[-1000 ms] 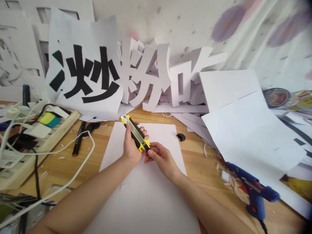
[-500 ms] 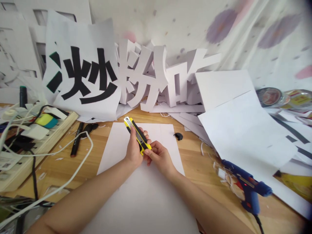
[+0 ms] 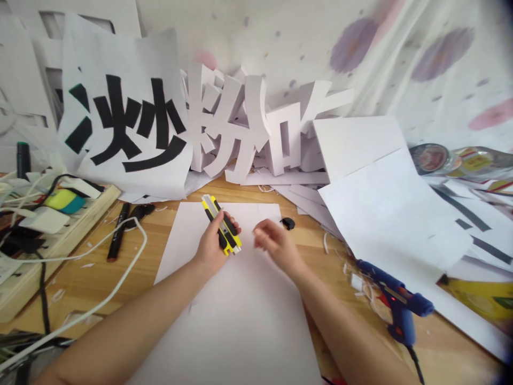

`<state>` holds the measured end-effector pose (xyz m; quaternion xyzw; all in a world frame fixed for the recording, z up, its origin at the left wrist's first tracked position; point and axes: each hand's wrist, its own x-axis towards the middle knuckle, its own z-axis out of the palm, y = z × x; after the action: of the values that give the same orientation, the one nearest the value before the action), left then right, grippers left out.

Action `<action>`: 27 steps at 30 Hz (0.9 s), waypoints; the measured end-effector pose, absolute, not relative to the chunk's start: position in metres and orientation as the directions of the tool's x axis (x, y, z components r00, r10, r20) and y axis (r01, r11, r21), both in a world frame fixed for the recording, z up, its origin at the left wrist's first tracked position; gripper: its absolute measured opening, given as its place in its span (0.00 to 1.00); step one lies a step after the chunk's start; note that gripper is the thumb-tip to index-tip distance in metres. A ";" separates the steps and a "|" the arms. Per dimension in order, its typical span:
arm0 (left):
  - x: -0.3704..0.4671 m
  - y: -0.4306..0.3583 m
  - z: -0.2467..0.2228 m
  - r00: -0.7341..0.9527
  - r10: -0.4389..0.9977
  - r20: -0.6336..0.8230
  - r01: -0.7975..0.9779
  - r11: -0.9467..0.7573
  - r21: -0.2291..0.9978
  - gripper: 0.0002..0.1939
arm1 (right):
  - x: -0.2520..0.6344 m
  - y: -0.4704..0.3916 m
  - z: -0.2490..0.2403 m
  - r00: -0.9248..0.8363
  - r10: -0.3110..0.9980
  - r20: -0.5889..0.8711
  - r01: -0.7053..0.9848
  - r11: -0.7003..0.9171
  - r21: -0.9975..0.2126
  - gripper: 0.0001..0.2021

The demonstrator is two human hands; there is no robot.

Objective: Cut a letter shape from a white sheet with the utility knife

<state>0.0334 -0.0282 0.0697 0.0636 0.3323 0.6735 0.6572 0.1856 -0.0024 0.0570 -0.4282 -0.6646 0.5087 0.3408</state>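
My left hand (image 3: 212,243) is wrapped round a yellow and black utility knife (image 3: 230,233). The knife points away from me and to the left, and a bit of bare metal sticks out at its near end. Apart from the knife, my right hand (image 3: 276,243) hovers to its right with fingers curled together and slightly blurred; what they hold, if anything, is hidden. Just beyond that hand lies a small black curved piece (image 3: 287,223), at the edge of a large white sheet (image 3: 236,321) on the wooden table. Both hands are above this sheet.
A blue glue gun (image 3: 395,299) rests at right, beside white boards (image 3: 385,214). White cut-out characters (image 3: 236,128) and a paper with black characters (image 3: 132,176) stand behind. On the left are a black marker (image 3: 118,232), a white cable (image 3: 120,289) and a wooden-edged power strip (image 3: 60,267).
My right hand has let go of the knife's near end and moved right, toward the black piece. Metal now shows at that end. The view has shifted slightly.
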 end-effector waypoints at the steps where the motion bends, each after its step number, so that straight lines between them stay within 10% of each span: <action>1: 0.029 -0.026 0.070 -0.143 0.913 -0.381 -0.853 0.081 0.515 0.09 | 0.199 0.007 0.060 -0.271 0.957 0.100 0.322 0.188 -0.928 0.15; 7: 0.017 -0.020 0.070 -0.291 0.859 -0.422 -0.767 0.055 0.640 0.15 | 0.253 0.043 0.050 -0.126 0.985 0.113 0.891 0.163 -0.424 0.14; 13: 0.017 -0.022 0.068 -0.284 0.874 -0.394 -0.730 0.069 0.679 0.15 | 0.248 0.038 0.045 -0.043 0.999 -0.001 0.879 0.037 -0.474 0.10; 18: 0.014 -0.024 0.068 -0.165 0.910 -0.381 -0.729 0.147 0.668 0.07 | 0.223 0.021 0.061 -0.103 0.989 -0.110 0.244 -0.082 -0.966 0.18; 21: 0.015 -0.026 0.068 -0.101 0.932 -0.347 -0.707 0.178 0.685 0.11 | 0.204 0.007 0.063 -0.324 0.931 -0.165 -0.116 -0.212 -0.970 0.20; 27: 0.015 -0.027 0.069 -0.106 0.958 -0.265 -0.651 0.134 0.747 0.19 | 0.182 -0.008 0.052 -0.408 0.872 -0.272 -0.181 -0.369 -0.912 0.20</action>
<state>0.0148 -0.0265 0.0693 0.1936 0.3971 0.6287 0.6399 0.1821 -0.0085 0.0519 -0.4041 -0.4276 0.7218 0.3645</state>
